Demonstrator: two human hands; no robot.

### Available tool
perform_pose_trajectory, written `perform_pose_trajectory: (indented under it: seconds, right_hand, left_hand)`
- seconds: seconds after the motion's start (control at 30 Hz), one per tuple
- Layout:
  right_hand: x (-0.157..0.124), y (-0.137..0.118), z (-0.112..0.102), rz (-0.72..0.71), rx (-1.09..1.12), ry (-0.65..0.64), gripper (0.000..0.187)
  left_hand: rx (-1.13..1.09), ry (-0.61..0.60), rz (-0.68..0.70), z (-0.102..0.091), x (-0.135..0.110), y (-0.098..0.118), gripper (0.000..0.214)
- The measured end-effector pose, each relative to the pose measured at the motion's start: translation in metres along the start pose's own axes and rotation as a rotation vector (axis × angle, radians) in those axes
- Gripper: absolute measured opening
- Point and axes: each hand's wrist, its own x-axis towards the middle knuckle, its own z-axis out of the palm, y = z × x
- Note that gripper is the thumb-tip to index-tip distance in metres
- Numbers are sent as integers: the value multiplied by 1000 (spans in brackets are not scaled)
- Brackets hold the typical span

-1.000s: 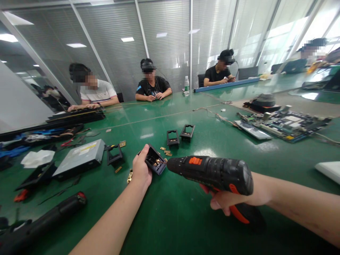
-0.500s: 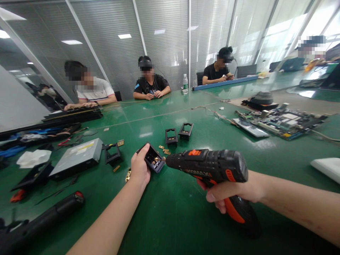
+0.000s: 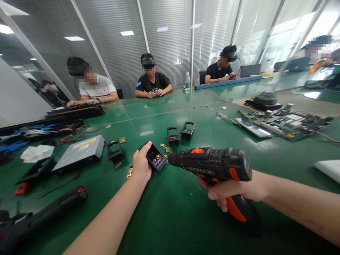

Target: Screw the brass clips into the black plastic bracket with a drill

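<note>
My left hand (image 3: 140, 164) grips a small black plastic housing (image 3: 153, 154) with brass contacts inside, tilted up off the green table (image 3: 170, 219). My right hand (image 3: 233, 193) is wrapped round the orange grip of a black cordless drill (image 3: 212, 166). The drill's tip rests at the open face of the housing. Loose brass pieces (image 3: 165, 148) lie just behind it, and one brass piece (image 3: 129, 172) lies left of my left wrist.
Two empty black frames (image 3: 180, 131) and a third (image 3: 114, 150) stand beyond the housing. A grey optical drive (image 3: 79, 153), black tools (image 3: 45, 216) and clutter are at the left. A circuit board (image 3: 287, 122) lies at the right. Other people sit along the far edge.
The drill has come forward and its tip now meets the housing. My left hand keeps the housing in the same place.
</note>
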Motion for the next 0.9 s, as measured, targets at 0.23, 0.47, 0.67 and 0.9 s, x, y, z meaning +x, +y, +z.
perform_pose_trajectory:
  seconds: [0.23, 0.47, 0.67, 0.9]
  right_hand:
    - [0, -1, -1, -13, -99, -28, 38]
    - [-1, -7, 4, 7, -91, 9, 34]
    - [-3, -7, 4, 0, -110, 4, 35]
    - [-4, -10, 6, 8, -116, 10, 31]
  left_hand:
    - [33, -9, -1, -1, 0, 0, 37]
    - [24, 6, -19, 1, 0, 2, 34]
    - [19, 5, -38, 1, 0, 2, 35]
    - [9, -3, -33, 2, -1, 3, 34]
